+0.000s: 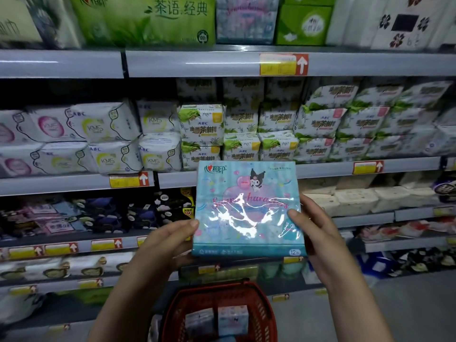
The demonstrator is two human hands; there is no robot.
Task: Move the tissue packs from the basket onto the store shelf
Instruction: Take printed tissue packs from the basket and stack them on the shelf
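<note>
I hold a light blue tissue pack (246,208) with a cartoon print up in front of the shelves, its glossy wrap catching the light. My left hand (165,245) grips its lower left edge, thumb on the front. My right hand (318,233) grips its right edge the same way. Below, on the floor, stands a red basket (264,314) with two more pale blue tissue packs (232,319) inside. A matching blue pack (245,21) sits on the top shelf (197,62), between green packs.
Shelves (74,183) run across the whole view, stacked with white and green wrapped packs in the middle row and dark packs lower down. Yellow and red price tags line the shelf edges. Grey floor shows at the lower right.
</note>
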